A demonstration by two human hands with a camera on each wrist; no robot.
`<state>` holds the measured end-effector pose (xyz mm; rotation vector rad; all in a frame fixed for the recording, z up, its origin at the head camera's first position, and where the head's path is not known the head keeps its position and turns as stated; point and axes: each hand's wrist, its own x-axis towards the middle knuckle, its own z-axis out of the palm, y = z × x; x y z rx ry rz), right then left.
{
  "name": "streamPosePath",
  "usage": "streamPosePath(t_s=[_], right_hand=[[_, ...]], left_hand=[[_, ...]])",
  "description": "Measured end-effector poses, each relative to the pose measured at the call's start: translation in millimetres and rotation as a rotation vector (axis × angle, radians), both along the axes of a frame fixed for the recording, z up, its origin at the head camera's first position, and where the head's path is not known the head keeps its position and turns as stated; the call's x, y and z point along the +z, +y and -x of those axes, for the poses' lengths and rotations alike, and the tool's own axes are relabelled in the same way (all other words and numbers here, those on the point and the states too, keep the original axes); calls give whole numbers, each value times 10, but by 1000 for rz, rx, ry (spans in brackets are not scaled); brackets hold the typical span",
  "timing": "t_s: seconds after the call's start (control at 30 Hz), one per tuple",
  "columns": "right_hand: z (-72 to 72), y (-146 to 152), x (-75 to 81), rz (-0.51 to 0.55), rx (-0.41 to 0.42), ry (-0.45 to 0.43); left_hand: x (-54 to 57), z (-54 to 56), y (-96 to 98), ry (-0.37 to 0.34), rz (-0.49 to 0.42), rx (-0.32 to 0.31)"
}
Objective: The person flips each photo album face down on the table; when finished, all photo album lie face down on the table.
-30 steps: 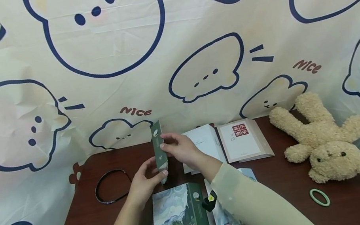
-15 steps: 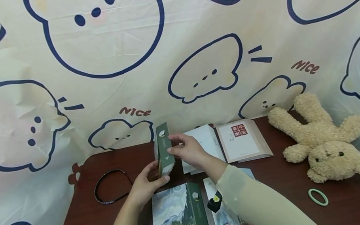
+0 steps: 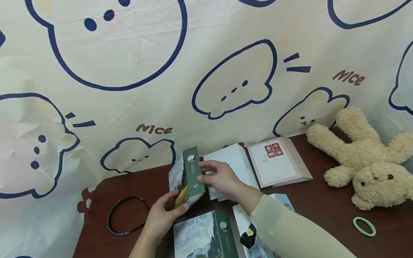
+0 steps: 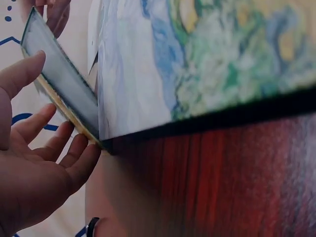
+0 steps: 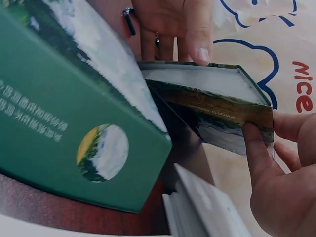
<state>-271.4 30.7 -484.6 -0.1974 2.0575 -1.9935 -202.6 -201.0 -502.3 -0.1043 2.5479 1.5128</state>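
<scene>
A small photo album [image 3: 186,176] with a green spine and a painted landscape cover leans tilted between both hands, behind a larger matching album [image 3: 201,254] lying on the table. My left hand [image 3: 163,212] grips its lower left corner; in the left wrist view, the thumb lies over the page edges [image 4: 64,79] and the fingers support the cover's side. My right hand [image 3: 221,177] holds the upper spine side. In the right wrist view, the right fingers [image 5: 259,148] press the cover near its end, while the left thumb [image 5: 200,34] reaches the opposite edge.
Two pale books [image 3: 279,164] stand at the back, one with red characters. A blue-white booklet [image 3: 258,249] lies partly under the right forearm. A black headband-like ring [image 3: 112,219] is at left. At right are a plush bear [image 3: 374,164] and a green ring [image 3: 364,226].
The small album has turned from spine-on to show its landscape cover, and its top has come lower. The right hand has shifted right and down with it; the left has moved little.
</scene>
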Motion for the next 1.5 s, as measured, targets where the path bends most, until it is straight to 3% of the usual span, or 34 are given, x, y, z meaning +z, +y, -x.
streamPosePath(t_s=[0.4, 1.13, 1.5], right_hand=[[28, -24, -185, -40, -28, -10], [-7, -152, -247, -542, 31, 205], [-46, -171, -166, -681, 112, 242]], left_hand=[[-29, 23, -85, -16, 48, 6], [-47, 93, -211, -17, 100, -4], [-44, 106, -201, -6, 151, 2]])
